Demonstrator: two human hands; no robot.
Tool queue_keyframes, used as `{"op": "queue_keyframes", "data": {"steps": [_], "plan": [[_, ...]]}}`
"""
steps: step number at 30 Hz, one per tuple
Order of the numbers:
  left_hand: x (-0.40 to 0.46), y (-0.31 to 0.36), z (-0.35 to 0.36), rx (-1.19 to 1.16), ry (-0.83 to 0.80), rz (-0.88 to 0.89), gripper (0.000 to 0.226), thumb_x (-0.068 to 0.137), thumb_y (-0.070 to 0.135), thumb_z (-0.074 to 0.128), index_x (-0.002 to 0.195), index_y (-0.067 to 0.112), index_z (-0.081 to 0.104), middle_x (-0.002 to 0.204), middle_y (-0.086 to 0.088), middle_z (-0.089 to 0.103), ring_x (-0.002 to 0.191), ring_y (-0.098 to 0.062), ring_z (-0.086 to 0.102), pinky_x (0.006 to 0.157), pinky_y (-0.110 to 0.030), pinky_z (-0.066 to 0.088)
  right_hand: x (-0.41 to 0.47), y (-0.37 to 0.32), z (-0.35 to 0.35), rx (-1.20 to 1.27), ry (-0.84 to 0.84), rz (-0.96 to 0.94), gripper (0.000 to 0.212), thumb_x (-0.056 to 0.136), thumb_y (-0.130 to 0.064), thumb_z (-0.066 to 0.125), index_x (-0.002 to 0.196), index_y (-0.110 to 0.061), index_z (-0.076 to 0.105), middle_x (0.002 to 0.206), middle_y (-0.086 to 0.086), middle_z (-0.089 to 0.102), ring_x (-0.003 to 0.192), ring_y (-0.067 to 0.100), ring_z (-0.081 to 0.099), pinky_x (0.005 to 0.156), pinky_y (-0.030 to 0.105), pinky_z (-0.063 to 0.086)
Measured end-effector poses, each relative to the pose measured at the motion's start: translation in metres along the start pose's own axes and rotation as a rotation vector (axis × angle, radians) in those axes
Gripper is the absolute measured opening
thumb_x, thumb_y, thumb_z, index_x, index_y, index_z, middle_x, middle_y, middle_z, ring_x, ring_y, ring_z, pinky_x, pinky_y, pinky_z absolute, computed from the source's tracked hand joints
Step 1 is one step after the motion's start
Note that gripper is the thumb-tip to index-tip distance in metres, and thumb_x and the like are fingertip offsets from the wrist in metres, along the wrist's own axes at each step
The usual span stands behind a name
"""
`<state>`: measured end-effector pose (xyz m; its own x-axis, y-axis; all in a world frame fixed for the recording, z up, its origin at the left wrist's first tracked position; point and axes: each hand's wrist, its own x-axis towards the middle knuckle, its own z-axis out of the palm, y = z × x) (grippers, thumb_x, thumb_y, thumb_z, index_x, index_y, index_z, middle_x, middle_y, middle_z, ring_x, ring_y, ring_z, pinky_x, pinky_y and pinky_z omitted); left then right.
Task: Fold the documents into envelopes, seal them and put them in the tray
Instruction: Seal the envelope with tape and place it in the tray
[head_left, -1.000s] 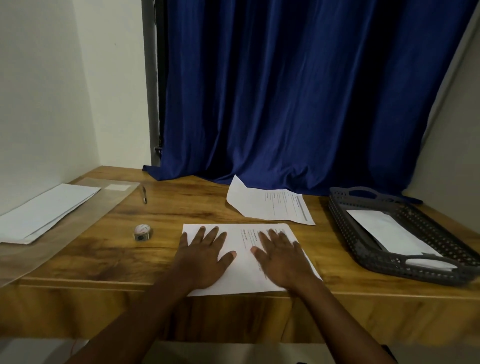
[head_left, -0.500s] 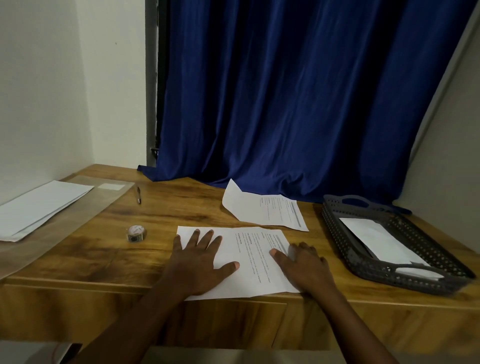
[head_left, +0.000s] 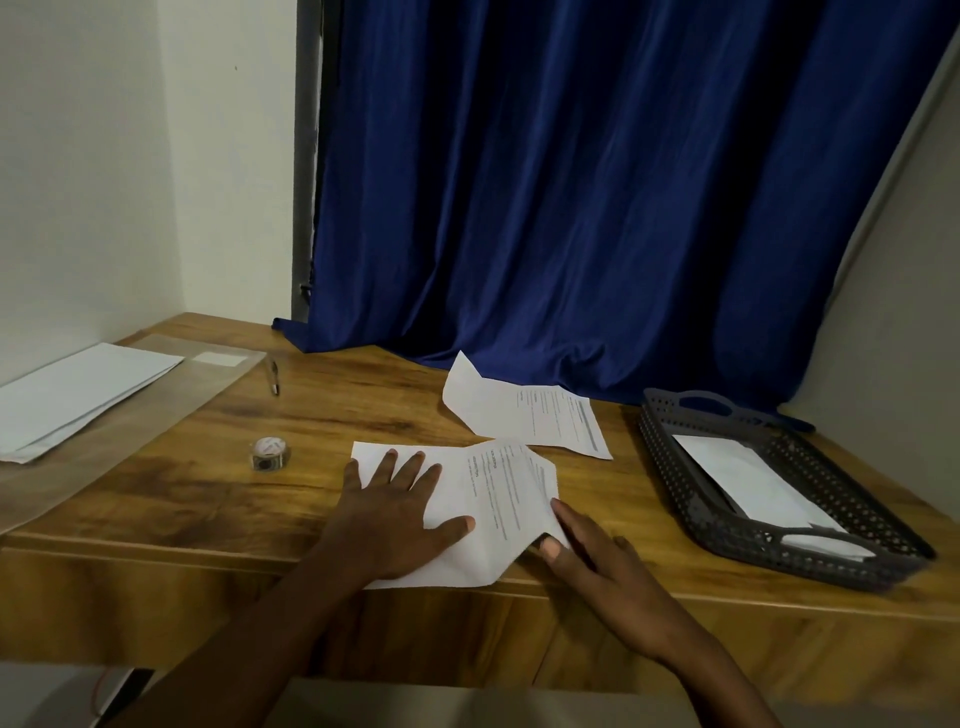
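A printed white document (head_left: 493, 499) lies at the near edge of the wooden desk (head_left: 208, 499). My left hand (head_left: 395, 512) presses flat on its left half with spread fingers. My right hand (head_left: 597, 566) pinches the sheet's lower right corner between thumb and forefinger, and that right side curls up off the desk. A second printed document (head_left: 524, 410) lies behind it. White envelopes (head_left: 72, 397) are stacked at the far left. A dark perforated tray (head_left: 737, 535) on the right holds a white envelope (head_left: 753, 478).
A small roll of tape (head_left: 269, 453) sits left of the document and a pen (head_left: 274, 376) lies further back. A clear plastic sleeve (head_left: 135, 431) lies under the envelope stack. A blue curtain (head_left: 571, 208) hangs behind the desk.
My right hand slid off the sheet to its lower right corner, took hold of it and lifted the right side. My left hand stayed pressed flat on the left half.
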<state>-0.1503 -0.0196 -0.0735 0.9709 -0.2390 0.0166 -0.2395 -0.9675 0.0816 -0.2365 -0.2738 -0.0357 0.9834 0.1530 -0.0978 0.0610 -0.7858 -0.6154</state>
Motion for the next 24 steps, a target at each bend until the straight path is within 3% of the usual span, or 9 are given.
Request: {"op": "queue_keyframes", "data": {"steps": [3, 6, 9, 13, 16, 18, 19, 22, 24], "plan": [[0.001, 0.001, 0.0, -0.007, 0.001, -0.014, 0.127, 0.049, 0.094, -0.018, 0.16, 0.035, -0.001, 0.17, 0.006, -0.008, 0.156, -0.024, -0.011, 0.12, -0.065, -0.006, 0.0, 0.002, 0.006, 0.124, 0.046, -0.056, 0.103, 0.064, -0.097, 0.048, 0.152, -0.058, 0.013, 0.157, -0.028, 0.03, 0.145, 0.008, 0.031, 0.121, 0.048, 0.029], [0.001, 0.001, -0.002, -0.005, -0.015, -0.022, 0.129, 0.047, 0.094, -0.018, 0.16, 0.035, -0.001, 0.17, 0.006, -0.009, 0.156, -0.024, -0.011, 0.12, -0.065, -0.008, 0.009, 0.008, 0.014, 0.155, 0.223, -0.087, 0.087, 0.08, -0.055, 0.075, 0.149, -0.056, 0.021, 0.141, -0.026, 0.052, 0.127, 0.002, 0.052, 0.099, 0.03, 0.053], [0.001, 0.001, -0.002, -0.006, -0.009, -0.02, 0.127, 0.049, 0.094, -0.017, 0.16, 0.035, -0.002, 0.17, 0.006, -0.009, 0.156, -0.024, -0.011, 0.12, -0.065, -0.008, 0.017, 0.005, 0.015, 0.212, 0.495, -0.04, 0.084, 0.079, -0.042, 0.082, 0.149, -0.041, 0.035, 0.128, -0.021, 0.056, 0.112, 0.005, 0.058, 0.081, 0.02, 0.054], [0.001, 0.0, -0.001, -0.001, -0.014, -0.021, 0.124, 0.051, 0.094, -0.015, 0.16, 0.035, -0.002, 0.17, 0.005, -0.009, 0.156, -0.025, -0.011, 0.12, -0.065, -0.007, 0.03, 0.003, 0.01, 0.548, 0.755, 0.06, 0.078, 0.08, -0.033, 0.083, 0.144, -0.037, 0.039, 0.132, -0.009, 0.053, 0.11, 0.015, 0.061, 0.085, 0.035, 0.056], [0.0, 0.001, -0.002, 0.001, -0.026, -0.031, 0.131, 0.045, 0.095, -0.019, 0.16, 0.035, -0.003, 0.17, 0.006, -0.01, 0.156, -0.025, -0.011, 0.121, -0.065, -0.007, 0.036, 0.001, 0.01, 1.1, 0.575, 0.095, 0.054, 0.087, -0.047, 0.07, 0.134, -0.032, 0.048, 0.126, 0.008, 0.069, 0.108, 0.029, 0.07, 0.093, 0.054, 0.057], [0.002, 0.002, -0.002, -0.003, -0.018, -0.034, 0.13, 0.046, 0.095, -0.019, 0.16, 0.035, -0.003, 0.17, 0.006, -0.01, 0.156, -0.024, -0.011, 0.121, -0.064, -0.007, 0.03, -0.007, 0.012, 1.466, 0.335, 0.072, 0.068, 0.084, -0.068, 0.057, 0.132, -0.021, 0.05, 0.123, 0.015, 0.071, 0.111, 0.036, 0.07, 0.101, 0.063, 0.049], [0.002, 0.001, -0.001, -0.006, -0.012, -0.032, 0.128, 0.048, 0.095, -0.017, 0.16, 0.035, -0.003, 0.17, 0.006, -0.01, 0.156, -0.024, -0.012, 0.12, -0.064, -0.007, 0.027, -0.01, 0.014, 1.531, 0.273, 0.03, 0.078, 0.079, -0.076, 0.056, 0.133, -0.021, 0.051, 0.125, 0.015, 0.07, 0.114, 0.037, 0.068, 0.103, 0.066, 0.045], [0.001, 0.0, 0.0, -0.012, -0.011, -0.028, 0.122, 0.055, 0.094, -0.013, 0.16, 0.035, -0.002, 0.17, 0.006, -0.009, 0.156, -0.024, -0.012, 0.12, -0.064, -0.008, 0.023, -0.019, 0.025, 1.386, 0.274, -0.126, 0.11, 0.049, -0.088, 0.073, 0.137, -0.026, 0.053, 0.129, 0.01, 0.069, 0.12, 0.034, 0.066, 0.102, 0.067, 0.046], [0.0, 0.0, 0.0, -0.009, -0.015, -0.027, 0.115, 0.061, 0.093, -0.007, 0.16, 0.034, -0.002, 0.17, 0.006, -0.009, 0.156, -0.024, -0.012, 0.12, -0.063, -0.009, 0.02, -0.023, 0.033, 1.177, 0.375, -0.093, 0.106, 0.037, -0.079, 0.084, 0.128, -0.031, 0.059, 0.12, 0.001, 0.073, 0.114, 0.027, 0.069, 0.098, 0.059, 0.053]]}}
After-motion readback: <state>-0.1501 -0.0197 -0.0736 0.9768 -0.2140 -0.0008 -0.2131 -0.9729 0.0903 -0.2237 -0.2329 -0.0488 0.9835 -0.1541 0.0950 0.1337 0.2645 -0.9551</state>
